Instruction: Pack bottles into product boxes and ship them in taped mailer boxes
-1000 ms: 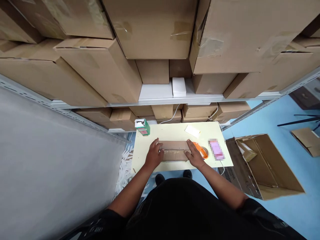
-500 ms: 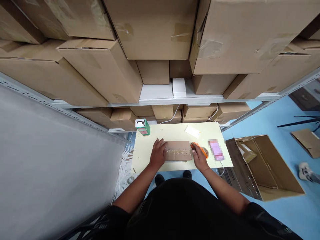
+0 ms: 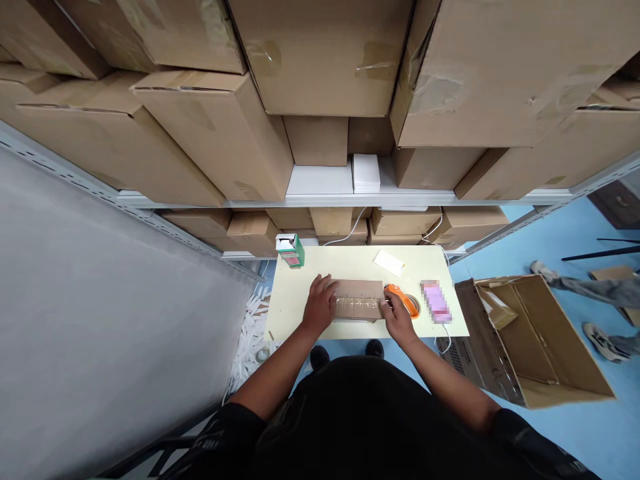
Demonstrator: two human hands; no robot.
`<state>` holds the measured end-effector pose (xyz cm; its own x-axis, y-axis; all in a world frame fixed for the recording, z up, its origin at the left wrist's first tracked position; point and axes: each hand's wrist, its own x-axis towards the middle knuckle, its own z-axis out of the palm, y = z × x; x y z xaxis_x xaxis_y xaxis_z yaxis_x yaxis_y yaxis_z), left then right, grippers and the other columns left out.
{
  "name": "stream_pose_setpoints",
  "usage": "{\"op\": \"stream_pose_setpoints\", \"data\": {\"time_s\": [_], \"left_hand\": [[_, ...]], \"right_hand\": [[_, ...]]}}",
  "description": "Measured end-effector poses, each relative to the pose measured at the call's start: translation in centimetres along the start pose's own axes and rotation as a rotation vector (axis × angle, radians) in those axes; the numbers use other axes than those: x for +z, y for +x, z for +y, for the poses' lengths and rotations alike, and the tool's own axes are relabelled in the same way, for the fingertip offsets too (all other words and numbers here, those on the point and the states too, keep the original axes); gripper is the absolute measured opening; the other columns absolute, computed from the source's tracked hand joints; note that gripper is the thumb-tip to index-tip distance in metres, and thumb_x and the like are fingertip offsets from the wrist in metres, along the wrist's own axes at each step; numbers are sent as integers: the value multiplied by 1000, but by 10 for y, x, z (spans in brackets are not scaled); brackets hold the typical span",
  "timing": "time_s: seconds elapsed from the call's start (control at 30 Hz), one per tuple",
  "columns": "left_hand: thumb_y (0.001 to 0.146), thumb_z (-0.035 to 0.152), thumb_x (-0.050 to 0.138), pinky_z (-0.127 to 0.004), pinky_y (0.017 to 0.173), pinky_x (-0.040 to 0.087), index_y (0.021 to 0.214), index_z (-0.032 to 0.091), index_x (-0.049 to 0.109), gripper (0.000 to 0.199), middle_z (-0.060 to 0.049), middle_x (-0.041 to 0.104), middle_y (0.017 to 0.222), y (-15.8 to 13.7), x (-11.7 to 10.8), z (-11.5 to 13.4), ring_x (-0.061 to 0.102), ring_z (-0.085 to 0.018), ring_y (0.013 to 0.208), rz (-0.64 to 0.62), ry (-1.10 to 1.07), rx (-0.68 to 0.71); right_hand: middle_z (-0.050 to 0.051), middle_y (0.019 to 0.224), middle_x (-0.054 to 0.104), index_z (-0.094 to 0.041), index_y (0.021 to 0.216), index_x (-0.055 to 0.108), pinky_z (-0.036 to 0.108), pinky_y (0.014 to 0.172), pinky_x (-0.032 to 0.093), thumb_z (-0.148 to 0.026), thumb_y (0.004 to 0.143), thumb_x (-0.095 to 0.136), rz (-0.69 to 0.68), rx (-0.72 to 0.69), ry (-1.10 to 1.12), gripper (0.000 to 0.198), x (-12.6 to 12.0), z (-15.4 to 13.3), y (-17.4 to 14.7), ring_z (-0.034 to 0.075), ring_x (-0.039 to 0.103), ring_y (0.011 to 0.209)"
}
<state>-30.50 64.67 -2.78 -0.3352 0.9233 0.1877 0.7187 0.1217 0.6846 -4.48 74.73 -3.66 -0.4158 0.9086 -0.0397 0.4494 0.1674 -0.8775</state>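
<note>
A small brown cardboard box (image 3: 359, 289) lies on the pale yellow table, a strip of clear tape running along its top. My left hand (image 3: 321, 307) holds its left end, fingers over the top edge. At the right end is my right hand (image 3: 399, 319), its fingers closed against the box's side. Just beyond that hand lies an orange tape dispenser (image 3: 403, 299) with a roll in it, partly covered by the fingers. The undersides of both hands are hidden.
On the table (image 3: 290, 313) are a green-and-white carton (image 3: 291, 251), a white packet (image 3: 389, 263) and a blurred pink item (image 3: 436, 302). Shelves of cardboard boxes (image 3: 330, 53) rise behind. A large open carton (image 3: 545, 340) stands right, with a person's legs (image 3: 595, 288) beside it.
My right hand has moved from the tape dispenser onto the right end of the box. My left hand stays on the box. More of the person's legs shows at the right.
</note>
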Motion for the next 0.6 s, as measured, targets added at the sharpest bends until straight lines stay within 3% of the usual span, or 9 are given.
{"op": "stream_pose_setpoints", "data": {"time_s": [0.1, 0.17, 0.27, 0.37, 0.5, 0.6], "left_hand": [[101, 23, 46, -62, 125, 32, 134, 23, 67, 39, -10, 54, 151, 0, 0, 0, 32, -35, 153, 15, 14, 11], [101, 23, 46, -62, 125, 33, 134, 23, 68, 39, -10, 55, 150, 0, 1, -1, 32, -35, 152, 17, 12, 15], [100, 24, 47, -62, 125, 32, 134, 24, 68, 40, -10, 55, 150, 1, 0, 0, 32, -35, 152, 16, 3, 8], [99, 23, 48, -63, 125, 30, 134, 23, 68, 40, -10, 55, 151, 1, -2, 3, 32, -36, 152, -4, -1, -2], [94, 18, 52, -67, 124, 22, 129, 26, 69, 39, -10, 54, 153, 1, -3, 11, 30, -40, 152, -5, 91, 9], [95, 16, 52, -63, 118, 31, 120, 26, 73, 34, -12, 61, 142, 1, -2, 16, 46, -39, 139, -62, 101, 77]], "right_hand": [[13, 114, 72, -22, 114, 68, 46, 98, 52, -52, 103, 40, 59, -6, -131, 43, -10, 17, 2, 30, 66, 109], [15, 106, 72, -21, 102, 70, 49, 96, 50, -51, 100, 44, 100, 21, -352, 39, -18, 38, 3, 32, 64, 106], [18, 105, 72, -22, 97, 71, 52, 93, 48, -50, 88, 62, 57, 103, -687, 31, -20, 71, 7, 37, 62, 109], [18, 98, 74, -24, 91, 72, 50, 89, 47, -43, 84, 67, 3, 145, -849, 20, -14, 87, 15, 37, 62, 109], [15, 80, 71, -22, 81, 71, 45, 81, 48, -41, 84, 62, 17, 163, -809, 22, -25, 75, 23, 35, 65, 97], [7, 69, 65, -23, 78, 68, 37, 69, 47, -48, 82, 58, 94, 144, -541, 27, -56, 40, 24, 28, 63, 78]]}}
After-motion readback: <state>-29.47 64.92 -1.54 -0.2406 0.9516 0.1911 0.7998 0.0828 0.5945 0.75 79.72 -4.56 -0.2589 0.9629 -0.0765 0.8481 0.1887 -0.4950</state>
